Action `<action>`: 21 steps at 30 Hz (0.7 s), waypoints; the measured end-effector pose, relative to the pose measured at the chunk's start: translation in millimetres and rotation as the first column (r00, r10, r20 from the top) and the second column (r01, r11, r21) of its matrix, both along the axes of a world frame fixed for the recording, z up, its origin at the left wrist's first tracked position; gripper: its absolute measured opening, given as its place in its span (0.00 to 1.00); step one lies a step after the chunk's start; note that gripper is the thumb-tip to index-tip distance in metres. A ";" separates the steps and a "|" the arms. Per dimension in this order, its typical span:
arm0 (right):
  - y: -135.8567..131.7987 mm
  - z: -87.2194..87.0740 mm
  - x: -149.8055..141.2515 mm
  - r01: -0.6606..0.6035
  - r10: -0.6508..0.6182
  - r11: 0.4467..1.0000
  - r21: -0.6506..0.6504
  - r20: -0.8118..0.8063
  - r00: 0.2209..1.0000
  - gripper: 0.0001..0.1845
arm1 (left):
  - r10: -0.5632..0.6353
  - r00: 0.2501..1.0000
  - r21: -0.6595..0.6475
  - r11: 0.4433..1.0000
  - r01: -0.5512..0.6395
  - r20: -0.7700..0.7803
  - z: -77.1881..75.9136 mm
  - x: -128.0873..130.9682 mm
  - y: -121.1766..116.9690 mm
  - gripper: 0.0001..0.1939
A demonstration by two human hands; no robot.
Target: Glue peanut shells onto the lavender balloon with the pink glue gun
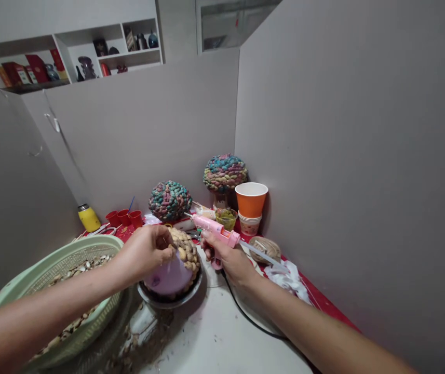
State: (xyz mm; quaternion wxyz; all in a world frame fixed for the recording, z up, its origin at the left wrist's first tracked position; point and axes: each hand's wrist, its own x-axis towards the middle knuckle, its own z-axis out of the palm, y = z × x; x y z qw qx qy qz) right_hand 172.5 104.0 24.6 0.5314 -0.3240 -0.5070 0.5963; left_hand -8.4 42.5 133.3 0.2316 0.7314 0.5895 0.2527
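Note:
My right hand (230, 257) is wrapped round the handle of a pink hot glue gun (210, 226); a clear glue stick (259, 253) sticks out of its back. The gun's nozzle points up and left, above the far side of a purple balloon-like ball (170, 275). Tan peanut shells (188, 253) cover the ball's far and right sides; the near side is bare purple. A metal bowl (173, 301) holds the ball. At the ball's upper left, my left hand (148, 253) is closed in a pinch. What its fingertips hold, if anything, is hidden.
A green basket (109, 243) of shells stands left. Behind are red cups (135, 218), a yellow bottle (89, 218), two colourful shell-covered balls (170, 201), an orange paper cup (251, 201) and twine (265, 248). The gun's black cord (245, 316) crosses the white surface. Grey walls enclose the table.

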 end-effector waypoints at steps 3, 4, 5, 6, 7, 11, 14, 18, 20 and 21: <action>-0.6 -5.1 -1.5 0.003 -0.002 1.000 -0.018 0.031 1.000 0.26 | -0.009 0.999 -0.007 1.000 0.009 -0.043 5.5 3.4 0.0 0.03; -0.6 -6.5 -1.9 -0.001 0.002 1.000 -0.021 0.043 0.999 0.27 | -0.011 0.999 -0.009 1.000 0.011 -0.045 6.1 3.9 0.2 0.04; -0.4 -7.5 -2.1 -0.006 0.008 1.000 -0.023 0.053 0.999 0.27 | -0.012 0.999 -0.011 1.000 0.011 -0.043 6.0 4.1 0.7 0.04; -0.2 -8.2 -2.3 -0.012 0.014 1.000 -0.022 0.062 0.998 0.27 | -0.012 0.999 -0.013 1.000 0.012 -0.038 5.3 4.0 1.4 0.05; 0.1 -8.6 -2.4 -0.016 0.018 1.000 -0.024 0.069 0.997 0.28 | -0.013 0.999 -0.016 1.000 0.013 -0.032 4.2 3.7 2.3 0.05; 0.6 -8.8 -2.6 -0.027 0.032 0.998 -0.053 0.101 0.994 0.29 | -0.030 0.999 -0.021 0.999 0.030 -0.019 1.0 2.7 5.2 0.09; 0.4 -10.0 -1.8 -0.042 0.049 0.997 -0.062 0.124 0.991 0.30 | -0.042 0.998 -0.002 0.999 0.042 -0.036 0.9 2.8 4.7 0.09; 1.4 -13.1 0.2 -0.052 0.059 0.997 -0.050 0.138 0.989 0.29 | -0.009 0.995 0.077 0.997 0.016 -0.098 -3.9 1.2 3.3 0.06; 1.7 -14.3 0.5 -0.049 0.055 0.998 -0.046 0.138 0.989 0.29 | 0.019 0.989 0.137 0.991 0.002 -0.147 -9.1 -0.8 2.4 0.04; 1.4 -14.5 0.4 -0.046 0.052 0.998 -0.046 0.137 0.989 0.29 | 0.027 0.984 0.171 0.985 0.004 -0.178 -11.8 -1.9 1.6 0.04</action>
